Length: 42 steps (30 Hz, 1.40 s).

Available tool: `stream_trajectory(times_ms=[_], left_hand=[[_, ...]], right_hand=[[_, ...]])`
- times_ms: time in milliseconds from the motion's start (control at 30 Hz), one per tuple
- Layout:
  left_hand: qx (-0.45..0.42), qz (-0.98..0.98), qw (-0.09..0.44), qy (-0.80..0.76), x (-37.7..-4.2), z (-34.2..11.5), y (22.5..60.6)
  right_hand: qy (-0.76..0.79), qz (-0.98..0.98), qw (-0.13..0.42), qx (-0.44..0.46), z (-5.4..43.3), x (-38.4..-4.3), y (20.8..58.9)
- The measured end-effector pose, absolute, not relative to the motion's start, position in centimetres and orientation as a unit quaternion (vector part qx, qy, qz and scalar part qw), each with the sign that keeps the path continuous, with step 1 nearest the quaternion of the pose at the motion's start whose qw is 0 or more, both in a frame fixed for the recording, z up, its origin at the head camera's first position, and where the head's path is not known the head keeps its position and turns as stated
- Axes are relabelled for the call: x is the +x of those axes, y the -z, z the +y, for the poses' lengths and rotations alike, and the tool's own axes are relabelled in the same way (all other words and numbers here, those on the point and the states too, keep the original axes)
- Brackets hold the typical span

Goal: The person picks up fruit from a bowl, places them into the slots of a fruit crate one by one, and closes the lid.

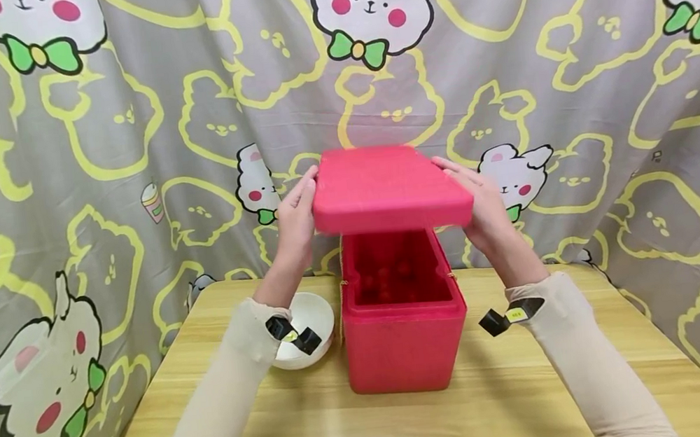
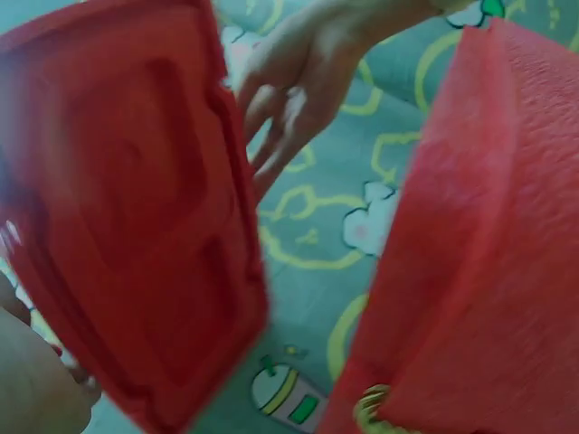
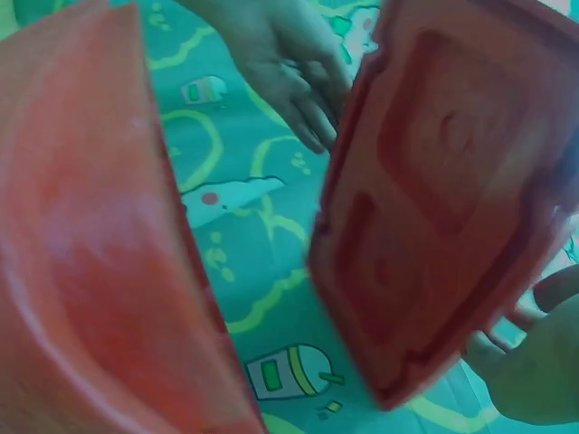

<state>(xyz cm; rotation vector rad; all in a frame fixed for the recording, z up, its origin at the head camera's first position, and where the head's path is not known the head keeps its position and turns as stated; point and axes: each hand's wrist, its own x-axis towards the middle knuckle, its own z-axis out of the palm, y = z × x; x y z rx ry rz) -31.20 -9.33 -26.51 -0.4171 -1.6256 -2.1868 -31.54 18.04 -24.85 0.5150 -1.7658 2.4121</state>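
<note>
A red foam box (image 1: 403, 350) stands on the wooden table with its top uncovered. Above it hangs its thick red lid (image 1: 385, 187), blurred and apart from the rim. My left hand (image 1: 295, 217) grips the lid's left side, while the right hand (image 1: 486, 209) holds the opposite edge. Both wrist views show the lid's underside (image 2: 136, 163) with recessed panels; fingertips of the right hand (image 3: 534, 353) lie along its edge. Several rounded shapes (image 1: 387, 278) show dimly inside the box, too dark and red to identify.
A white bowl (image 1: 316, 313) sits just left of the box, partly behind the left wrist's camera. Gold cord (image 1: 341, 283) hangs at the box's sides. A patterned grey curtain (image 1: 203, 141) surrounds the back and sides of the table (image 1: 319, 425).
</note>
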Motion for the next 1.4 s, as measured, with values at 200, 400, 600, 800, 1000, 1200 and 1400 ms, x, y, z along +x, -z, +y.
stream_trajectory(times_ms=[200, 400, 600, 800, 1000, 1200, 1400], left_hand=[[-0.179, -0.63, 0.125, 0.746, -31.0, -7.9, 27.1], [-0.184, -0.687, 0.049, 0.702, -31.5, -7.7, 28.2], [-0.169, -0.736, 0.024, 0.656, -31.8, -7.9, 29.9], [-0.15, -0.756, 0.0, 0.637, -31.4, -7.7, 31.7], [-0.135, -0.764, -0.018, 0.63, -31.0, -7.7, 32.7], [-0.14, -0.76, -0.025, 0.634, -30.4, -7.6, 32.8], [-0.131, -0.762, -0.033, 0.633, -29.6, -7.5, 33.0]], right_hand=[[-0.744, -0.645, 0.001, 0.175, 17.7, -31.2, 25.4], [-0.699, -0.693, -0.066, 0.166, 18.0, -31.7, 27.2], [-0.663, -0.72, -0.084, 0.185, 18.3, -32.0, 29.2], [-0.639, -0.744, -0.092, 0.172, 18.7, -31.6, 30.5], [-0.623, -0.76, -0.101, 0.155, 18.7, -31.2, 31.5], [-0.622, -0.761, -0.105, 0.152, 18.9, -30.8, 31.9], [-0.619, -0.763, -0.102, 0.159, 19.2, -30.1, 32.1]])
